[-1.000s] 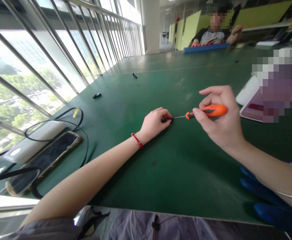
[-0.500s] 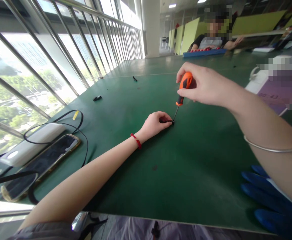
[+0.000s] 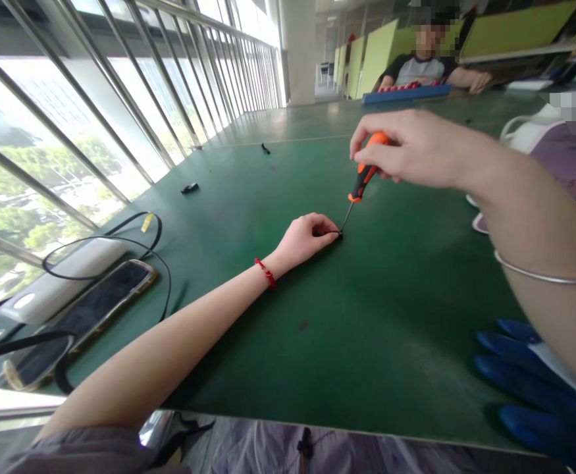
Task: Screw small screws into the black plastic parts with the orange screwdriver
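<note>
My right hand (image 3: 401,148) is closed round the orange and black handle of a screwdriver (image 3: 364,176). The screwdriver leans, its thin shaft running down to the left, with the tip at a small black part (image 3: 340,235). That part is pinched between the fingers of my left hand (image 3: 307,238), low on the green table (image 3: 288,355). Most of the part is hidden by my fingers, so its kind does not show. A red bracelet (image 3: 266,273) is on my left wrist and a metal bangle (image 3: 544,278) on my right forearm.
To the left lie a phone (image 3: 90,316), a white power-bank-like block (image 3: 70,280) and black cables (image 3: 162,230). Small black pieces (image 3: 189,189) are farther back. Blue gloves (image 3: 529,375) lie at the right. A person (image 3: 423,66) sits across behind a blue tray (image 3: 406,95). Railings line the left.
The screwdriver handle has tipped farther right and my right hand has shifted slightly with it. My left hand keeps its pinch. The whole view has shifted a little.
</note>
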### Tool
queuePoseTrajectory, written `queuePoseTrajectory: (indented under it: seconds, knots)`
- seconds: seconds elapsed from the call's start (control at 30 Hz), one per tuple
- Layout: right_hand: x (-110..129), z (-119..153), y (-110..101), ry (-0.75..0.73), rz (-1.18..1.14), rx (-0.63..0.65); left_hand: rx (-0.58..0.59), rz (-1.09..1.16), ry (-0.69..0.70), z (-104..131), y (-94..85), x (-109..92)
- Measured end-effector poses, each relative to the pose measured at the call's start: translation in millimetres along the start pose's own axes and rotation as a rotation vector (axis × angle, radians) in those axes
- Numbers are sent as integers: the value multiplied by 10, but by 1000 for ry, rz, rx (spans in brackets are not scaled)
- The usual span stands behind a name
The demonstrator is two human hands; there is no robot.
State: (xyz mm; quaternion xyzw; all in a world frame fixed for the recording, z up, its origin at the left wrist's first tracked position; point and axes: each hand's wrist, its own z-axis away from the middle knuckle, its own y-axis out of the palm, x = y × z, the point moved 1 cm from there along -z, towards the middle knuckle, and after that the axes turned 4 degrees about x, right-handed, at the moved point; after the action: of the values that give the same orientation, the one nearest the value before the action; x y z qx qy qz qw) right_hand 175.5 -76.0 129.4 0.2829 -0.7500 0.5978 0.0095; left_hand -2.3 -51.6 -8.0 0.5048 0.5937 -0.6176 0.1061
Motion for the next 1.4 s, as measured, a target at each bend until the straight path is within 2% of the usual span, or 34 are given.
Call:
queuePoseTrajectory:
  seconds: [0.23,0.43,0.83,1.03,1.13,1.3,1.4]
  knots:
    - [-21,13,-7,-43,27,9,3,-21,14,-4,-4,6]
    - [-9,12,-21,7,18,42,-3,-31,15,6,-8,-14]
    - [-10,17,-4,-61,-28,45,-14,-55,27,15,-11,-25]
    - [-24,-19,39,-28,-48,109,-31,-75,46,24,-6,-27]
    - [-17,-16,27,3,-55,64,-33,-85,42,30,-5,-33]
    - [-21,8,6,26,-29,-120,-26,-92,48,35,-11,-50]
    - [-59,-16,47,73,33,-53,-30,-85,37,35,-14,-50]
